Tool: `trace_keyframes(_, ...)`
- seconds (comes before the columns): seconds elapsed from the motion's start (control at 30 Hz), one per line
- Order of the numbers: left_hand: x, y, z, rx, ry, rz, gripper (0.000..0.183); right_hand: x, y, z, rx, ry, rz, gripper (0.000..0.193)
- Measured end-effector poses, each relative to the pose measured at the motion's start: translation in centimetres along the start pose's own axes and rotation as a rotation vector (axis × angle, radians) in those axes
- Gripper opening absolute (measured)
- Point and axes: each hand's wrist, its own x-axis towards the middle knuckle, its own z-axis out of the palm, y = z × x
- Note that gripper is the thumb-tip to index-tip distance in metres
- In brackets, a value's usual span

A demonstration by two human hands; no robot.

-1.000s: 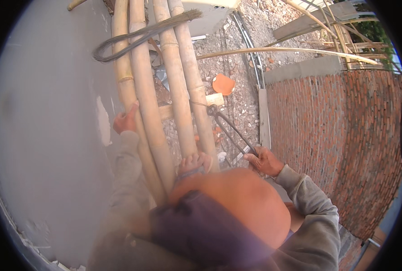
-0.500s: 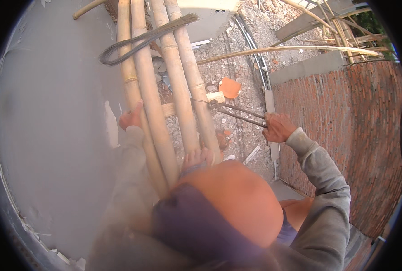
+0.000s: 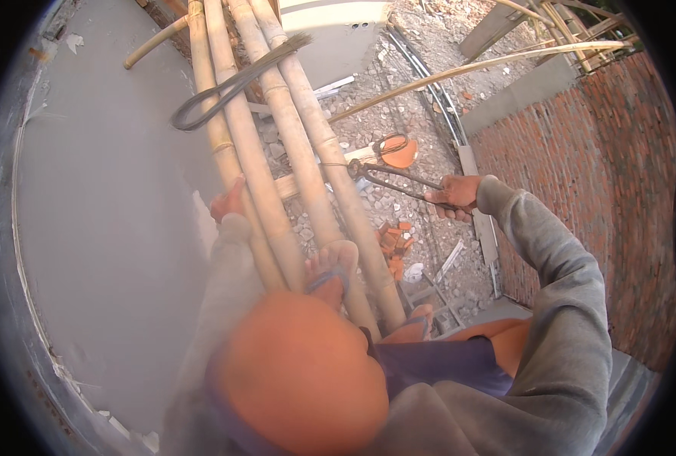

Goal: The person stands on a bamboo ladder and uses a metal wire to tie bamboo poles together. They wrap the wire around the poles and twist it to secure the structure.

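Several long bamboo poles [image 3: 281, 99] lie side by side over a wooden crosspiece [image 3: 287, 186]. My left hand [image 3: 229, 201] is closed against the leftmost pole, thumb on top. In my right hand [image 3: 455, 197] are the handles of dark long-handled pincers [image 3: 399, 185], spread somewhat apart. Their jaws meet thin tie wire beside the rightmost pole, where it crosses the wood. Loose loops of wire [image 3: 393, 143] stick out beyond the jaws. Whether the jaws grip the wire is too small to tell. A bent bundle of wire [image 3: 239, 82] rests across the poles farther up.
My sandalled foot [image 3: 332, 266] stands on the poles. Below lies rubble with broken bricks [image 3: 393, 242] and an orange piece [image 3: 400, 153]. A smooth grey wall surface [image 3: 102, 228] flanks the left, a brick wall [image 3: 574, 205] the right. A thin bamboo strip [image 3: 475, 72] arches across behind.
The pincer handles have spread farther apart in my right hand, and wire loops now show past the jaws. My view and knee have shifted, uncovering my feet. My left hand stays on its pole.
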Motion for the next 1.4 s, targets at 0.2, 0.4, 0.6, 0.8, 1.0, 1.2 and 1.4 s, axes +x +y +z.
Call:
trace_keyframes(0.2,-0.9,1.1,-0.5,-0.027,-0.052,-0.053,0.077,-0.6,-0.7,0.1,-0.158,0.076,0.031,0.058)
trace_keyframes(0.4,-2.0,1.4,-0.5,-0.034,0.065,0.018,0.078,-0.9,-1.2,-0.9,-0.161,0.090,0.064,0.045)
trace_keyframes(0.6,-0.5,0.2,-0.4,0.060,-0.079,0.006,0.079,0.2,0.5,0.3,-0.127,0.205,0.052,0.049)
trace_keyframes(0.8,0.1,-0.9,0.0,-0.094,-0.123,0.031,0.079,0.1,0.4,0.3,-0.498,0.389,-0.060,0.043)
trace_keyframes(1.0,-0.4,-0.9,-0.4,-0.180,-0.152,0.065,0.074,-0.8,-0.6,-0.2,-0.535,0.382,-0.191,0.039)
trace_keyframes(1.2,-0.8,-0.1,-0.9,-0.292,-0.209,0.021,0.066,-1.2,-1.7,-1.9,-0.616,0.265,-0.145,0.042)
trace_keyframes(1.4,-1.0,-0.4,-0.5,-0.448,-0.231,-0.021,0.055,-1.5,-3.0,-3.0,-0.508,0.156,-0.034,0.051)
